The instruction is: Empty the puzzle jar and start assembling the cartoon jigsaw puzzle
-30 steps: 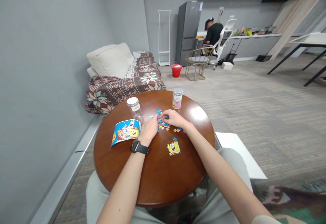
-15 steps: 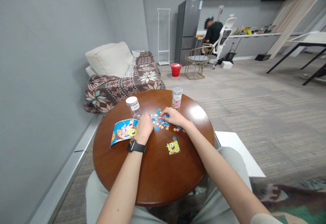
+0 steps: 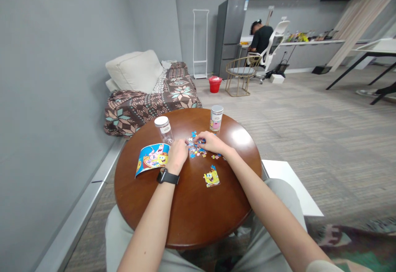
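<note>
Loose jigsaw puzzle pieces (image 3: 198,152), mostly blue with some yellow and pink, lie in a pile on the round brown table (image 3: 198,218). My left hand (image 3: 178,154) rests at the pile's left side, fingers bent together, with a small blue puzzle piece at the fingertips. From the right, my right hand (image 3: 211,142) reaches over the pile, thumb and fingers pinched round a blue piece. Closer to me lies a joined yellow puzzle section (image 3: 211,178) with a cartoon face. A curled picture sheet (image 3: 151,158) lies left of my left hand, partly covered by it.
A clear jar (image 3: 164,129) with a white lid stands behind my left hand. Another jar (image 3: 216,119) with a silver lid and printed label stands behind my right hand. A patterned sofa (image 3: 148,107) borders the table's far left. A person (image 3: 262,39) sits at the back counter.
My left fingertips have come slightly out toward the pile, with a blue piece now showing at them. My right hand stays over the pile. The view has shifted slightly.
</note>
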Tool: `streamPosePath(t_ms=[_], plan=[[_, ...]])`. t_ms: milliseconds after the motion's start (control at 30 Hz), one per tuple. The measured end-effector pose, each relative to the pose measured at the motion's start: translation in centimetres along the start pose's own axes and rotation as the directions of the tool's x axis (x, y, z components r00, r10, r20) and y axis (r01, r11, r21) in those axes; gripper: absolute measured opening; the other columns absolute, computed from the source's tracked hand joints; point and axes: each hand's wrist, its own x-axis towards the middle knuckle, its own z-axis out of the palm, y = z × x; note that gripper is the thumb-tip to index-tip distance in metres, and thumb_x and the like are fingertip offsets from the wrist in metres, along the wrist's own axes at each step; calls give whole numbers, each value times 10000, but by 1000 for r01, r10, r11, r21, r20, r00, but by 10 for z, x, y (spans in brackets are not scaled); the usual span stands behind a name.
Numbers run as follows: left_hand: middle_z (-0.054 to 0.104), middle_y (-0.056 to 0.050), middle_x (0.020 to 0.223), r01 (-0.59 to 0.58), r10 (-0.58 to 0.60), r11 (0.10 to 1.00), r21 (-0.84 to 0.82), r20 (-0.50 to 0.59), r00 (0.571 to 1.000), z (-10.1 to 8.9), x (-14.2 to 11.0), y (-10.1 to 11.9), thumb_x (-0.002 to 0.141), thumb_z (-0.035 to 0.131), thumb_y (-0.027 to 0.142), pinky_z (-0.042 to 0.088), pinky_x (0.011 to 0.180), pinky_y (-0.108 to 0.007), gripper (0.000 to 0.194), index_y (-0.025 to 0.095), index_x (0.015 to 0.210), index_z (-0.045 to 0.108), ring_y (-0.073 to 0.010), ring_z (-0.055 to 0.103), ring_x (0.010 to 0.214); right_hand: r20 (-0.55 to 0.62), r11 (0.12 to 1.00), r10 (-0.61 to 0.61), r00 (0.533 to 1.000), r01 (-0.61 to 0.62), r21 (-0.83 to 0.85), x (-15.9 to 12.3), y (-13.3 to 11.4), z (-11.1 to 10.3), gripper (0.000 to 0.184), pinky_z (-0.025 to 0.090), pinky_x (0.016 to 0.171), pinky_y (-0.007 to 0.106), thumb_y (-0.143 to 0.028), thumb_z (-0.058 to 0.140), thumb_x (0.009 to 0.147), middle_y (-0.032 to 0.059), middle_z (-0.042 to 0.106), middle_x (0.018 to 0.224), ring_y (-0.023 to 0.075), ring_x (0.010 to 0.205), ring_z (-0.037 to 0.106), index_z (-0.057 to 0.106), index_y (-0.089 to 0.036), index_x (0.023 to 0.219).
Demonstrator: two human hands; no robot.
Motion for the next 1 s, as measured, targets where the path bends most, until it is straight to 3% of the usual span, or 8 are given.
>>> streamPosePath(t_ms=[267,633,867,1000], plan=[[707,-112,1037,6,-6,1000,-26,-10,1000,0,2,3,919,499,215,468,904,-313,161,172,968,647,-237,645,1038,6,1000,22,1000,-22,-3,-1,-5,-3,206,453,810,289,-91,695,736,40,704,900,167,840,611,727,-180,919],[692,-167,1098,61,-61,998,13,3,998,1,4,-5,919,452,196,467,943,-325,240,123,1029,652,-251,639,1087,19,999,38,999,-38,32,-2,-3,-3,238,453,831,288,-60,671,730,25,725,906,171,873,610,738,-198,912],[693,-165,1095,69,-69,998,4,12,998,3,4,-6,906,449,178,476,920,-330,236,140,1058,626,-264,648,1080,-7,999,45,999,-45,12,0,-2,-4,186,451,766,258,-73,695,719,23,664,837,139,779,586,728,-175,871],[696,-168,1069,73,-74,997,38,48,996,0,1,-2,922,419,199,492,870,-349,242,153,1075,601,-280,663,1042,0,996,67,998,-67,64,-1,-3,-4,178,476,787,260,-66,648,755,30,702,868,140,791,620,727,-175,872]])
